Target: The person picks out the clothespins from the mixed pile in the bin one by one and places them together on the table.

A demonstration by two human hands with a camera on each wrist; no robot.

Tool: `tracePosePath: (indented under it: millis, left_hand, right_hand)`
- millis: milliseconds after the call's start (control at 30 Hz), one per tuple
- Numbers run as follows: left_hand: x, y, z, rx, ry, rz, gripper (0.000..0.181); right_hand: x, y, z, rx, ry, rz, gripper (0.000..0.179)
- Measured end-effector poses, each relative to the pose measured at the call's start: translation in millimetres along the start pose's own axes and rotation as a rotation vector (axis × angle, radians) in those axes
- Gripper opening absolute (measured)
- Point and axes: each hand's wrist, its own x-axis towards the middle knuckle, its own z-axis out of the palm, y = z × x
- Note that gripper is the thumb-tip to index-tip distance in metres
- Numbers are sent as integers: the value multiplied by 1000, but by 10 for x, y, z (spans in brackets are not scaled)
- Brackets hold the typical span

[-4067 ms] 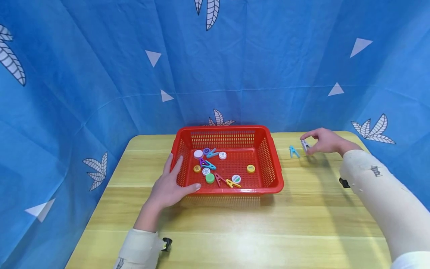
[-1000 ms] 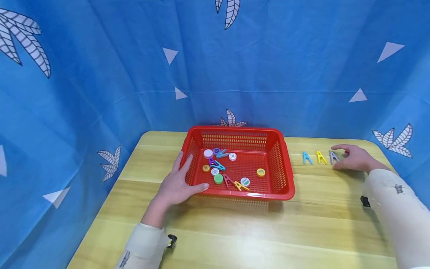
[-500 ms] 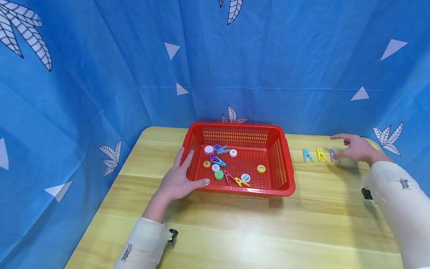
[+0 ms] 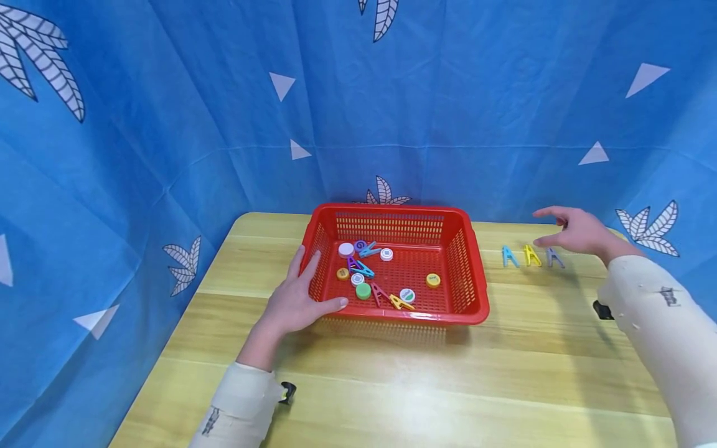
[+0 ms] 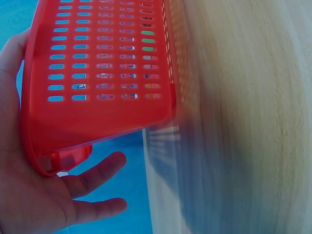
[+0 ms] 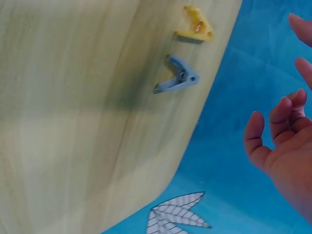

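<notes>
My left hand (image 4: 291, 306) rests at the front left corner of a red plastic basket (image 4: 467, 274), thumb over the front rim and straight fingers spread at the left side. In the left wrist view two fingers stretch past the basket's outside. At the table's back right, my right hand (image 4: 579, 232) hovers with thumb and index apart, holding nothing. Below and beside it stand a blue clothespin (image 4: 509, 256), a yellow clothespin (image 4: 532, 256) and a grey clothespin (image 4: 554, 257) in a row. The right wrist view shows the yellow and grey ones apart from the fingers.
Inside the basket lie several bottle caps, among them a green cap (image 4: 363, 290) and a yellow cap (image 4: 433, 280), plus several clothespins, including a red clothespin (image 4: 379, 294). A wooden table (image 4: 403, 386) carries everything. A blue curtain (image 4: 358, 112) hangs behind it.
My right hand has let go of the grey clothespin, lifted, and shifted slightly left. Earlier it held clothespins beside the blue one; now three stand in a row. The left hand stays at the basket.
</notes>
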Motion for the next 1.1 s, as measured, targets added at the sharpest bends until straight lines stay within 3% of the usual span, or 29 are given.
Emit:
tracePosePath:
  millis: [500,1100]
  left_hand:
    - [7,-15,3,4,-1,8,122]
    - [17,-14,21,-10,6,-3,122]
  right_hand:
    - [114,-432,-23,-82,65,-97,61]
    - [388,-1139,-17,-9,101,-200,58]
